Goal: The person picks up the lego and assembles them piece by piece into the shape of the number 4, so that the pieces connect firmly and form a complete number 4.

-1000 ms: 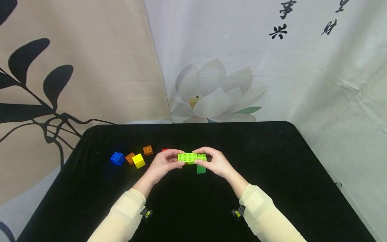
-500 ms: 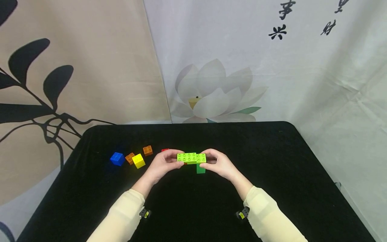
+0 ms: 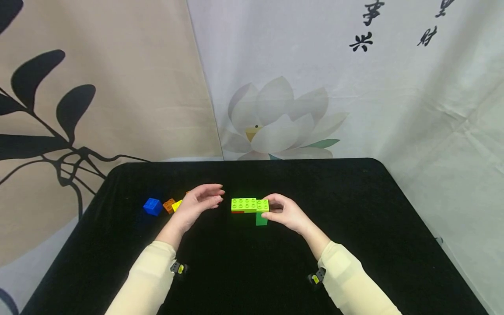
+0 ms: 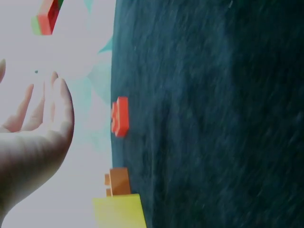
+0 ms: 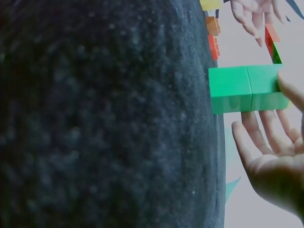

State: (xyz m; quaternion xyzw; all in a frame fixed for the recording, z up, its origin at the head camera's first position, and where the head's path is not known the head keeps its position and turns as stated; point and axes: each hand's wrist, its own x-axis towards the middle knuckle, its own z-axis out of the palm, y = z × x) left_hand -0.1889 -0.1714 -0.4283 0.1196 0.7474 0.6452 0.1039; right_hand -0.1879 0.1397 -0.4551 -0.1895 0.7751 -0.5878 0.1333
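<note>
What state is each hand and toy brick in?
Left hand: holding nothing
Right hand: gripping the stack by its right end
Stack: joined, left end overhanging
Blue brick: loose, on the table
Near orange brick: loose, on the table
Far orange brick: loose, studs up
Yellow brick: loose
Red brick: loose, studs up

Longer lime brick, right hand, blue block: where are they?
Longer lime brick (image 3: 243,204): head view, studded top.
Right hand (image 3: 286,214): head view, near its middle.
Blue block (image 3: 152,206): head view, near its middle.
</note>
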